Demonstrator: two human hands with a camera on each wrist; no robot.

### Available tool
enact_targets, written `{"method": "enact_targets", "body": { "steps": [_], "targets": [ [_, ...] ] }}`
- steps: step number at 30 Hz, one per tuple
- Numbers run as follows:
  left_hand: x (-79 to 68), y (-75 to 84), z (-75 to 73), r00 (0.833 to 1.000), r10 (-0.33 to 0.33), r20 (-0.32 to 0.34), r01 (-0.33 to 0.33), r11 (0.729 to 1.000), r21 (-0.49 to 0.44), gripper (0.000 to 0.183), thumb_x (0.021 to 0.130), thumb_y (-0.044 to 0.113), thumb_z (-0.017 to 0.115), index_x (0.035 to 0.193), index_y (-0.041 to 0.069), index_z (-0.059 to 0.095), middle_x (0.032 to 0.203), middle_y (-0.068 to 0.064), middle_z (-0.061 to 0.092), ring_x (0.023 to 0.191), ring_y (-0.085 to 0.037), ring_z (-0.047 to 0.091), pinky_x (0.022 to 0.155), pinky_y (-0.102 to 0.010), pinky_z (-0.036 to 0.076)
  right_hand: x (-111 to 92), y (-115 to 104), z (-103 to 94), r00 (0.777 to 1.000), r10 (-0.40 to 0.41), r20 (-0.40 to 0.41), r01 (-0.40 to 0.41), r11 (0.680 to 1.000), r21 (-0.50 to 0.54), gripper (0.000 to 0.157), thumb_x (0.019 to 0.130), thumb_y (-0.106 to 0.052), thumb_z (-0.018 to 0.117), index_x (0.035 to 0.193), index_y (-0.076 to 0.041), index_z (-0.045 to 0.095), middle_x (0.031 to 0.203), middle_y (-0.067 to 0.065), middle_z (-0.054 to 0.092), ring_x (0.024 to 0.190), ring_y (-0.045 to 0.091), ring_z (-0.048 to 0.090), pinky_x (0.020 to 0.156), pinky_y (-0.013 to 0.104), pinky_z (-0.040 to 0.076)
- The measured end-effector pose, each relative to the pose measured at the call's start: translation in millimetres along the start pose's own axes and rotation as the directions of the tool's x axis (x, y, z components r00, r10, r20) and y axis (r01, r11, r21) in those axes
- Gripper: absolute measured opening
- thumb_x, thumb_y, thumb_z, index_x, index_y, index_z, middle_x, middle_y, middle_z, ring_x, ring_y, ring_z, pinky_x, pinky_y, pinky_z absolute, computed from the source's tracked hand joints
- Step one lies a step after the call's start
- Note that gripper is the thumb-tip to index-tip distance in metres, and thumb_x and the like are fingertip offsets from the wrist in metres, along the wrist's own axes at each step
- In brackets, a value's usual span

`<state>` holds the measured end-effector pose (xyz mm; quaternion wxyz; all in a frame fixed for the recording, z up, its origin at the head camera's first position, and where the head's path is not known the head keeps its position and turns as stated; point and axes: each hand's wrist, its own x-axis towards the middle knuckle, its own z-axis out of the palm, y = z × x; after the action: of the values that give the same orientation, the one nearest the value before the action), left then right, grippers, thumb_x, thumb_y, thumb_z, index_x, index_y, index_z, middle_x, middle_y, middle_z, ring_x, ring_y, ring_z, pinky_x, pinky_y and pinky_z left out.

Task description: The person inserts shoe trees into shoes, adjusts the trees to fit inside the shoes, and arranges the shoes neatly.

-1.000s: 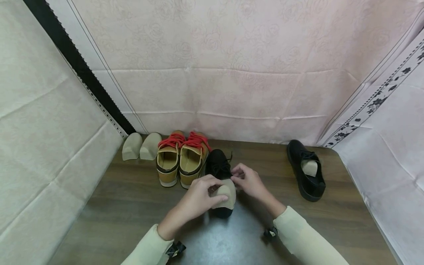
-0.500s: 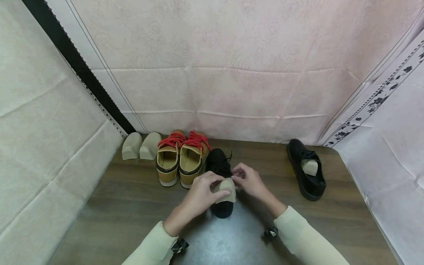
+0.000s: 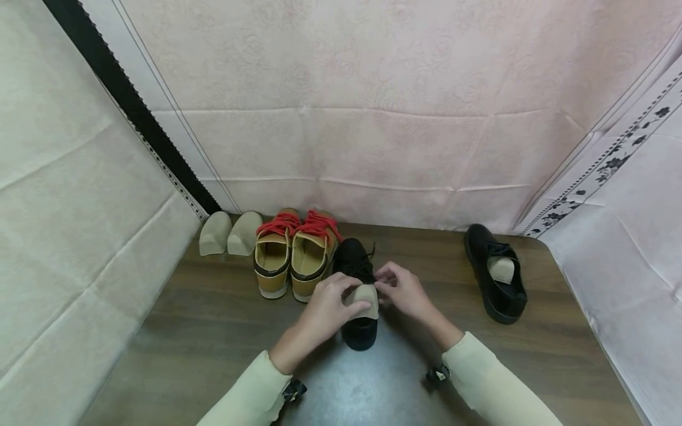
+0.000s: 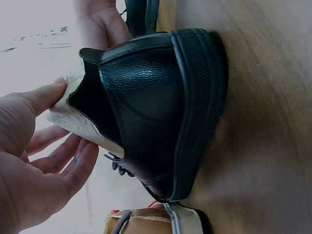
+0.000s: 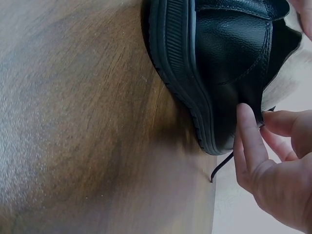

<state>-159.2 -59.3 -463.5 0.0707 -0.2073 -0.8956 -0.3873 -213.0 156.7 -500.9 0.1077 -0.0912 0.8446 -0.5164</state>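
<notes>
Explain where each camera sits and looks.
Head: worn there, looking forward and down at the held black shoe; left hand, right hand, sleeves show.
Left wrist: on that wrist, facing the shoe; left hand near, right hand beyond.
Right wrist: on that wrist, facing the shoe; right hand, left hand's edge.
Both wrist views share the shoe and the pale insert.

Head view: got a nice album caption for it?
Left hand holding a pale insert partway in a black shoe, right hand pinching the shoe's edge, beside tan shoes with red laces.
</notes>
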Motion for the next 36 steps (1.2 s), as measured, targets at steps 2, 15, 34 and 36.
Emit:
{"method": "enact_targets", "body": {
  "steps": [2, 15, 34, 36],
  "targets": [
    [0.5, -0.6, 1.5, 1.0, 0.001, -0.007, -0.001, 1.0, 0.011, 0.036, 0.087, 0.032, 0.084, 0.114, 0.01, 0.075, 0.105, -0.002, 0.069, 0.087, -0.011, 0.062, 0.072, -0.023, 0.052, -0.1, -0.1, -0.4, 1.0, 0.003, 0.004, -0.003, 1.0, 0.006, 0.018, 0.099, -0.01, 0.069, 0.116, -0.013, 0.064, 0.112, 0.01, 0.068, 0.093, 0.022, 0.071, 0.073, 0.036, 0.064],
    [1.0, -3.8, -2.1, 1.0, -0.006, -0.016, 0.005, 0.996, -0.088, 0.024, 0.088, 0.021, 0.084, 0.108, 0.012, 0.075, 0.1, 0.001, 0.067, 0.085, -0.018, 0.064, 0.071, -0.022, 0.052, -2.0, -1.5, -1.2, 1.0, 0.027, 0.004, -0.027, 1.0, 0.01, 0.018, 0.099, -0.01, 0.069, 0.117, -0.013, 0.064, 0.111, 0.009, 0.068, 0.091, 0.021, 0.07, 0.074, 0.038, 0.064],
    [3.1, -3.0, 11.9, 0.998, 0.038, -0.043, -0.03, 0.984, 0.176, 0.029, 0.088, 0.015, 0.083, 0.114, 0.005, 0.074, 0.106, -0.006, 0.066, 0.092, -0.017, 0.067, 0.077, -0.032, 0.059, -0.2, 0.5, 1.3, 1.0, 0.017, 0.0, -0.017, 1.0, 0.023, 0.017, 0.098, -0.007, 0.069, 0.114, -0.012, 0.065, 0.11, 0.009, 0.068, 0.091, 0.021, 0.07, 0.076, 0.043, 0.064],
    [2.8, -3.0, 13.7, 0.998, 0.046, -0.05, -0.036, 0.981, 0.19, 0.029, 0.088, 0.015, 0.084, 0.113, 0.005, 0.074, 0.106, -0.007, 0.066, 0.094, -0.018, 0.068, 0.079, -0.033, 0.06, -1.0, -0.5, 1.5, 1.0, 0.02, -0.005, -0.02, 1.0, 0.018, 0.016, 0.098, -0.008, 0.069, 0.113, -0.013, 0.065, 0.109, 0.009, 0.068, 0.091, 0.021, 0.07, 0.076, 0.043, 0.064]
  ]
}}
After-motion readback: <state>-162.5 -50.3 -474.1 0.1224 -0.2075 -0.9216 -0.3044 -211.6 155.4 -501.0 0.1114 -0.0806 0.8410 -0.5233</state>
